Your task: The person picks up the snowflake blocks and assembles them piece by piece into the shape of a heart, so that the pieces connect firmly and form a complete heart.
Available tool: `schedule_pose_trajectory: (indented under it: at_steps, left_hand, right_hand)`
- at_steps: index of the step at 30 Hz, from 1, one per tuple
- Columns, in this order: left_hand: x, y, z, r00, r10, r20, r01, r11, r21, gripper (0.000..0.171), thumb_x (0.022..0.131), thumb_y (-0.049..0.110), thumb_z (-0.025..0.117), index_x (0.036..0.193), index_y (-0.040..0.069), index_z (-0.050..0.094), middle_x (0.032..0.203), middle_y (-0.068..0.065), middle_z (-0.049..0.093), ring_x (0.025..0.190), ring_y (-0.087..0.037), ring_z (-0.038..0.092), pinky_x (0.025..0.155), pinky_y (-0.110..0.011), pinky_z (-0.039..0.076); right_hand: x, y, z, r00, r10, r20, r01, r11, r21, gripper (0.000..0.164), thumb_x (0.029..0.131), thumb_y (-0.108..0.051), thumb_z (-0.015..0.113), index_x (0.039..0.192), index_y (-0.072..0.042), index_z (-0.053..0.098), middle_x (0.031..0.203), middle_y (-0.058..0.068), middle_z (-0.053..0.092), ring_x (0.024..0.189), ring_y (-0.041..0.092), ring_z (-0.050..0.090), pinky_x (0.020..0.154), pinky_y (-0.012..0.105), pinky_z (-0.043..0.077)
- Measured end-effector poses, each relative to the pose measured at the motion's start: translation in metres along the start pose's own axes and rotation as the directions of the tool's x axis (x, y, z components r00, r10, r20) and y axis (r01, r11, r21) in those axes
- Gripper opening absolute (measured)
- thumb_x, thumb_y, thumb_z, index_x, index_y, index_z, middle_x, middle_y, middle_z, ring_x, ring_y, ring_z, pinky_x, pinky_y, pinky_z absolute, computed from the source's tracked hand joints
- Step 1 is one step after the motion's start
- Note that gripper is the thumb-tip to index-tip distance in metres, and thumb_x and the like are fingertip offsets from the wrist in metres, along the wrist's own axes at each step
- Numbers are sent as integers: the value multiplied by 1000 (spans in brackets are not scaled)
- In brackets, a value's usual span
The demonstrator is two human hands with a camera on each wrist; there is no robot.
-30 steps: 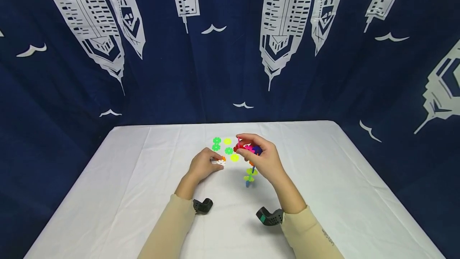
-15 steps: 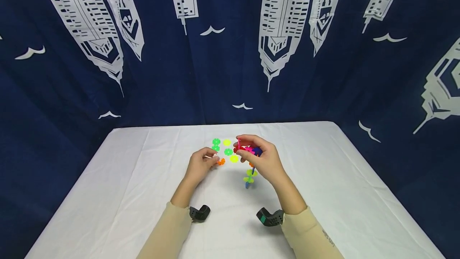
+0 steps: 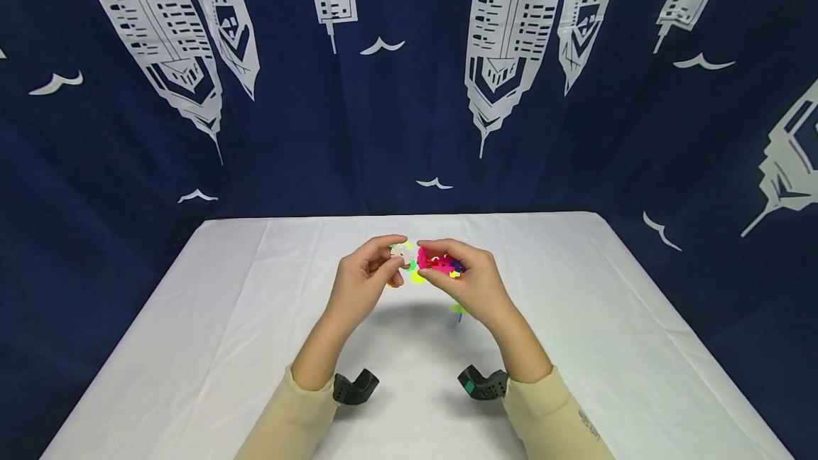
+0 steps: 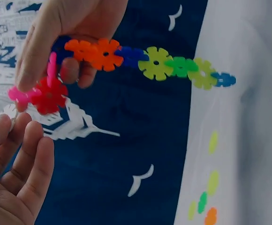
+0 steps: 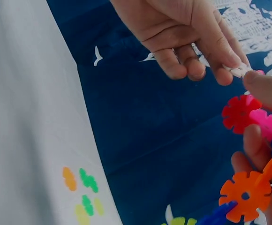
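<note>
My left hand (image 3: 364, 279) pinches a white flower-shaped disc (image 3: 401, 253) between thumb and fingers. Facing it, my right hand (image 3: 476, 275) grips one end of a chain of interlocked flower discs by a pink disc (image 3: 423, 259). In the left wrist view the chain runs from a red disc (image 4: 49, 96) through dark blue, an orange disc (image 4: 106, 54), yellow-green and green to a blue disc (image 4: 225, 79) at its hanging end. White and pink discs are very close; I cannot tell whether they touch. The right fingers partly hide the dark blue and pink discs.
Several loose flower discs lie on the white-covered table (image 3: 255, 332) behind the hands, among them a yellow disc (image 3: 418, 277) and an orange disc (image 5: 69, 179). A dark blue curtain (image 3: 358, 162) with white buildings hangs behind the table.
The left hand has risen from the loose discs, carrying the white disc rightward to the chain's pink end. The right hand still grips the chain, which has turned and lifted somewhat.
</note>
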State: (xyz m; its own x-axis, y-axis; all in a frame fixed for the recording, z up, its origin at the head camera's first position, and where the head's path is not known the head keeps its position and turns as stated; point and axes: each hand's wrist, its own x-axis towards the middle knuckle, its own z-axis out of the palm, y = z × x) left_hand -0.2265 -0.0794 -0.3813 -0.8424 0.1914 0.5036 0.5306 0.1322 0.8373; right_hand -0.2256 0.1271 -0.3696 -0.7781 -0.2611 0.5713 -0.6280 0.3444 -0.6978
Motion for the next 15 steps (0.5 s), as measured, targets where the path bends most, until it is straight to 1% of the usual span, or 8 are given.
schedule_pose_trajectory:
  at_steps: [2,5,10,15]
  left_hand:
    - [-1,5,0,999,47,-4,-47,999,11,29,95,6,67,123,6,60,86,-18,72,62,-18,67,65,-28,61]
    - [-1,9,0,996,90,-7,-90,996,8,27,93,4,68,118,4,57,86,-19,72,62,-23,68,64,-30,62]
    - [-2,10,-2,990,142,3,-142,990,20,22,92,3,69,112,3,63,83,-18,70,67,-24,71,63,-29,62]
    - [-2,11,-8,970,243,23,-244,967,75,19,89,-1,71,108,2,68,84,-15,73,70,-22,74,65,-27,62]
  right_hand:
    - [0,-3,-1,999,-40,16,40,998,-43,38,81,-9,83,117,-11,73,103,6,76,86,15,69,72,21,59]
    - [0,-7,-2,997,-66,34,68,995,-79,38,80,-8,84,117,-11,74,103,5,76,86,14,69,73,21,59]
    - [-1,-12,-5,996,-65,58,71,991,-115,37,79,-9,84,115,-12,74,105,2,77,81,9,67,70,21,58]
    - [-1,-12,-5,993,-75,93,88,986,-143,36,80,-11,84,115,-13,75,104,-1,76,78,6,64,68,21,57]
